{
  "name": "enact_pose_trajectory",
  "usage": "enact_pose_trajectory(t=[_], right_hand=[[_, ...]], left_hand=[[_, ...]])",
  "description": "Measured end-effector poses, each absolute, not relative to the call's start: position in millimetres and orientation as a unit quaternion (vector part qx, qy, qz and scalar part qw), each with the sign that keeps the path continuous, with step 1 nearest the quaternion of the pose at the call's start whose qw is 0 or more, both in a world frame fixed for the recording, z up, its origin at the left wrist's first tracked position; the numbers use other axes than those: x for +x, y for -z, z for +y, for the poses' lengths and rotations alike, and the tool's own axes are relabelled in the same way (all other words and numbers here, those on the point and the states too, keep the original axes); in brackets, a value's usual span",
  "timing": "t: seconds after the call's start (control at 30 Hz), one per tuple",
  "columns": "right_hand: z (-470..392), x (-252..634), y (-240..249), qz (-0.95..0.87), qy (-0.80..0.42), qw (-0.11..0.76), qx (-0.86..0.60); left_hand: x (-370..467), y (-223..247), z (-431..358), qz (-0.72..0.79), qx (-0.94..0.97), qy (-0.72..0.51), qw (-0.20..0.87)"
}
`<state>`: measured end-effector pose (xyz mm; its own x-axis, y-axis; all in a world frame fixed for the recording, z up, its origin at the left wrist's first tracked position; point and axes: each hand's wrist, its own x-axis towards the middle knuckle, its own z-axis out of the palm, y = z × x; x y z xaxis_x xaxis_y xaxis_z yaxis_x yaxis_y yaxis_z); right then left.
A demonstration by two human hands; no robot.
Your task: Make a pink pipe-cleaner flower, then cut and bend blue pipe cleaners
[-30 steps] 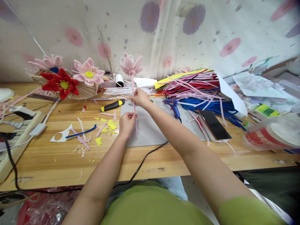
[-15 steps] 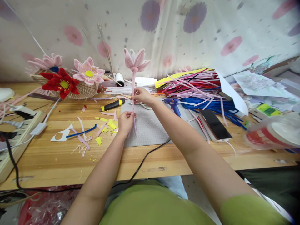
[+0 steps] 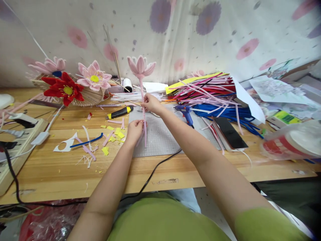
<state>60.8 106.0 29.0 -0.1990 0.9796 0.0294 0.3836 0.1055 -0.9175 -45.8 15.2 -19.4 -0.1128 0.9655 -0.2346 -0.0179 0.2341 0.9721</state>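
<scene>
A pink pipe-cleaner flower (image 3: 140, 68) stands nearly upright over the grey cutting mat (image 3: 160, 140), its bloom at the top and its long stem wrapped in pink. Midway up the stem, my right hand (image 3: 151, 104) pinches it between thumb and fingers. Lower down, my left hand (image 3: 135, 131) is closed at the stem where the wrapping ends. A loose pink pipe-cleaner end (image 3: 145, 140) hangs below the left fingers. Part of the stem is hidden by both hands.
Left of the mat lie a yellow-black utility knife (image 3: 120, 112) and yellow scraps (image 3: 117, 132). A blue glue gun (image 3: 185, 113), a phone (image 3: 230, 132) and bundled pipe cleaners (image 3: 208, 90) are to the right. Finished flowers (image 3: 67, 89) and a power strip (image 3: 27, 144) are at left.
The flower's top has tilted left and dropped slightly, turning its bloom. My left hand has shifted a little to the right; both hands keep their grip on the stem.
</scene>
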Motion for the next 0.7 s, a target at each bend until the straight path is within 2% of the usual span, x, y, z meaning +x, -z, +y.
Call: enact_pose_trajectory(t=[0.1,0.27,0.5,0.7], right_hand=[[102.7,61.2,-30.8,-0.637,-0.449,0.349,-0.521],[97.9,65.9,-36.7,-0.613,-0.563,0.359,-0.423],[94.4,70.1,-35.7,-0.536,-0.689,0.354,-0.335],[90.8,68.7,-35.1,-0.518,-0.708,0.361,-0.315]], left_hand=[[-56.0,8.4,16.2,0.546,0.366,-0.425,0.622],[-78.7,-3.2,19.4,0.462,0.370,-0.370,0.716],[-82.1,4.5,25.4,0.449,0.379,-0.363,0.723],[-71.1,4.7,21.4,0.448,0.393,-0.390,0.702]])
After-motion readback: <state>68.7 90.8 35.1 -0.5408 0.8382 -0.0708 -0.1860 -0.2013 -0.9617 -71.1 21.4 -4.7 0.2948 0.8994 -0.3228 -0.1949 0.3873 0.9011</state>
